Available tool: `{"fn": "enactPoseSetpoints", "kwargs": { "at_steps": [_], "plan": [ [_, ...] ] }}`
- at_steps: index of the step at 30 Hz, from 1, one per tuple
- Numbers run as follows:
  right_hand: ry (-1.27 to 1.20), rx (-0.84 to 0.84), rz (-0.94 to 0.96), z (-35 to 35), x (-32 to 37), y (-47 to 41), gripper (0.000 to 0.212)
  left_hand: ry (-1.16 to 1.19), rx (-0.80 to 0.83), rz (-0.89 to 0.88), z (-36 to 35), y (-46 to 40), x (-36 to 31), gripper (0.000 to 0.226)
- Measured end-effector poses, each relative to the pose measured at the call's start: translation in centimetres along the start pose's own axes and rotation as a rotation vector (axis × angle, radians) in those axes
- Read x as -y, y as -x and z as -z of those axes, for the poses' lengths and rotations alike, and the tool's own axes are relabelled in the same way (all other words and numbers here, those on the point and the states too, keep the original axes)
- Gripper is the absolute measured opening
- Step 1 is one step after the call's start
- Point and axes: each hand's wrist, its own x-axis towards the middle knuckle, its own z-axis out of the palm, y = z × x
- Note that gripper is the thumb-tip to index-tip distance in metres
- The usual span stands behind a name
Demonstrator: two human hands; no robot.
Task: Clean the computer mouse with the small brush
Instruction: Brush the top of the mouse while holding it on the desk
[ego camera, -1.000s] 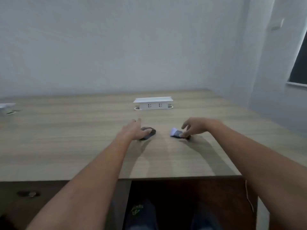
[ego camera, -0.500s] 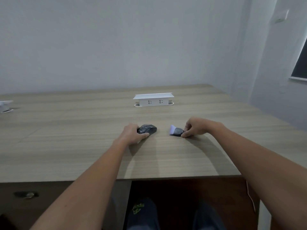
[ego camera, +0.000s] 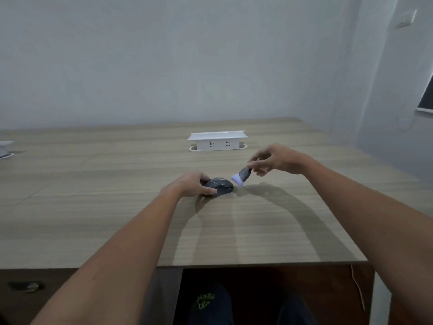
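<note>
A dark grey computer mouse (ego camera: 221, 185) lies on the wooden desk (ego camera: 117, 207) near its middle. My left hand (ego camera: 191, 185) grips the mouse from its left side, thumb along the near edge. My right hand (ego camera: 275, 159) holds a small brush (ego camera: 241, 176) by its dark handle, lifted off the desk. The pale purple bristles point down and left, just right of the mouse's front end; whether they touch it I cannot tell.
A white pop-up socket box (ego camera: 218, 141) stands behind the hands. A second white box (ego camera: 4, 148) sits at the desk's far left edge. The desk's front edge is close to me, with a drawer lock (ego camera: 31, 286) below it at the left and my legs underneath.
My right hand has lifted the brush off the desk and tilted its bristles toward the mouse. My left hand has closed around the mouse.
</note>
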Motion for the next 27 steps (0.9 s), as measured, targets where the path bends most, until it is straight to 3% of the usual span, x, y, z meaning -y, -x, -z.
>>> {"fn": "enactPoseSetpoints", "kwargs": {
  "at_steps": [10, 16, 19, 21, 24, 27],
  "plan": [
    [-0.020, -0.137, -0.005, -1.5, 0.1, -3.8, 0.025, -0.032, 0.137, -0.038, 0.4, -2.7, -0.4, 0.032],
    [0.348, -0.130, -0.014, -1.7, 0.1, -4.4, 0.012, -0.021, 0.132, -0.081, 0.2, -3.1, 0.1, 0.032],
    [0.209, -0.204, 0.049, -1.6, 0.5, -4.6, 0.015, -0.014, 0.127, -0.089, 0.0, -3.3, 0.1, 0.031],
    [0.104, -0.159, 0.054, -1.9, 0.6, -4.7, 0.018, -0.019, 0.124, -0.084, 0.1, -3.3, 0.0, 0.031],
    [0.282, -0.097, 0.003, -2.1, 0.2, -4.9, 0.016, -0.019, 0.127, -0.072, 0.0, -3.4, 0.1, 0.031],
    [0.306, -0.182, 0.008, -1.8, 0.1, -4.9, 0.016, -0.024, 0.126, -0.075, 0.0, -3.5, 0.1, 0.033]
  ]
}}
